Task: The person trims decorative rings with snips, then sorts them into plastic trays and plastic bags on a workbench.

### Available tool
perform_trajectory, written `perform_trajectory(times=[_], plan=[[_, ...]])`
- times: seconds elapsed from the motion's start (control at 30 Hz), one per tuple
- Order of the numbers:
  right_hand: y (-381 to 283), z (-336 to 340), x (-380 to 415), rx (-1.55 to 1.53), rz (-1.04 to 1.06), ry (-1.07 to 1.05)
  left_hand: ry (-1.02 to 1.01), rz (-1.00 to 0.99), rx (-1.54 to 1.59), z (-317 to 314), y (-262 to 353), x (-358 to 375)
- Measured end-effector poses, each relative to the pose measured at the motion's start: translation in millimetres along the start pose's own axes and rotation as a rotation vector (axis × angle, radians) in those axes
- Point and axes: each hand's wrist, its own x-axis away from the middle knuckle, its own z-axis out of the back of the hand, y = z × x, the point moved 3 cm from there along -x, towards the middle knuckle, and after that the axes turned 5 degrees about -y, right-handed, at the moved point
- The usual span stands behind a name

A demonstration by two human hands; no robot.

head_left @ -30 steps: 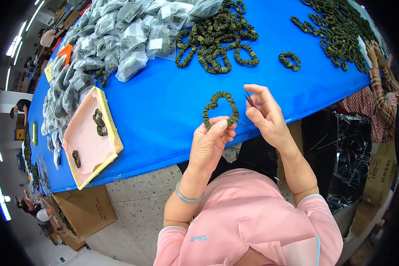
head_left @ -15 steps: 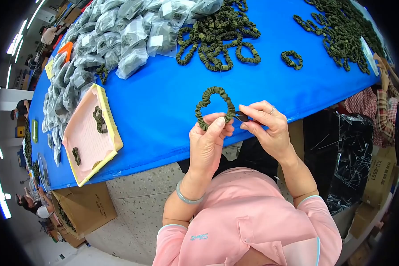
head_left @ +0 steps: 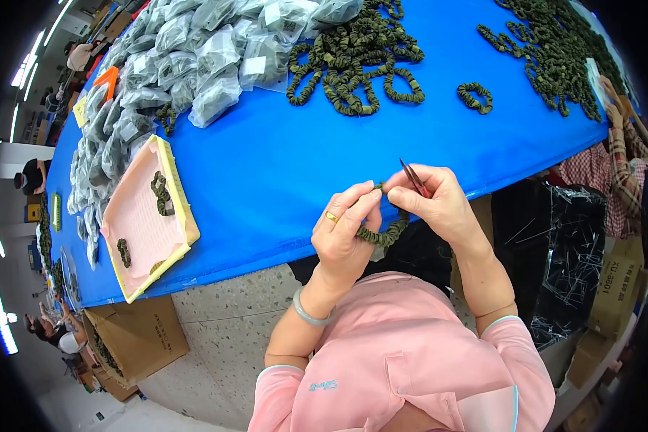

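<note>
where the two hands meet over the near edge of the blue table (head_left: 281, 173), a green scrunchie (head_left: 383, 235) hangs folded between them, its loop drooping below the fingers and just off the table's edge. the left hand (head_left: 345, 234) pinches one side of the scrunchie between thumb and curled fingers, a ring showing on one finger and a pale bangle (head_left: 307, 312) on the wrist. the right hand (head_left: 433, 201) grips the other side with thumb and forefinger closed tight, and the same hand holds a pair of small snips (head_left: 412, 176) whose dark tips point up and away from the palm. both hands are close together, fingertips nearly touching.

farther out on the table, a heap of loose green scrunchies (head_left: 356, 61) lies in the middle, with a single scrunchie (head_left: 474, 97) apart to its right and another pile (head_left: 554, 47) toward the far right corner. bagged scrunchies (head_left: 194, 57) are stacked along the left. a pink tray (head_left: 147, 219) sits near the left edge with a few scrunchies in it. beneath the table stands a cardboard box (head_left: 137, 338). at the right, another person's plaid sleeve (head_left: 626, 169) reaches to the table.
</note>
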Motion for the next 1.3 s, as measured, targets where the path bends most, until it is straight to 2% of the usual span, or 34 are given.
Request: perform_trajectory(times=[0.07, 0.27, 0.37, 0.43, 0.57, 0.6, 0.73, 0.93, 1.07, 1.3], plan=[[-2, -4, -2, 0.071, 0.074, 0.02, 0.016, 0.031, 0.044, 2, -1, 2], [-3, -9, 3, 0.161, 0.02, -0.133, 0.052, -0.001, 0.1, 5, 3, -2], [-13, 6, 1, 0.285, -0.008, -0.118, -0.374, 0.219, 0.215, 13, 4, -15], [-14, 10, -2, 0.322, -0.018, -0.114, -0.518, 0.294, 0.249, 14, 2, -12], [-13, 9, -5, 0.383, 0.023, -0.23, -0.423, 0.719, 0.966, 10, -14, 6], [-14, 7, -5, 0.385, 0.022, -0.232, -0.421, 0.719, 0.967, 10, -13, 7], [-26, -6, -2, 0.607, 0.267, 0.118, -0.272, 0.936, 0.931, 3, -15, 14], [-17, -10, 18, 0.654, 0.458, 0.168, -0.153, 0.96, 1.094, 1, -10, 11], [-9, -10, 25, 0.834, 0.581, 0.198, -0.135, 0.96, 1.119, 1, -7, 9], [-8, -10, 25, 0.81, 0.609, 0.22, -0.099, 0.987, 1.227, -1, -3, 11]])
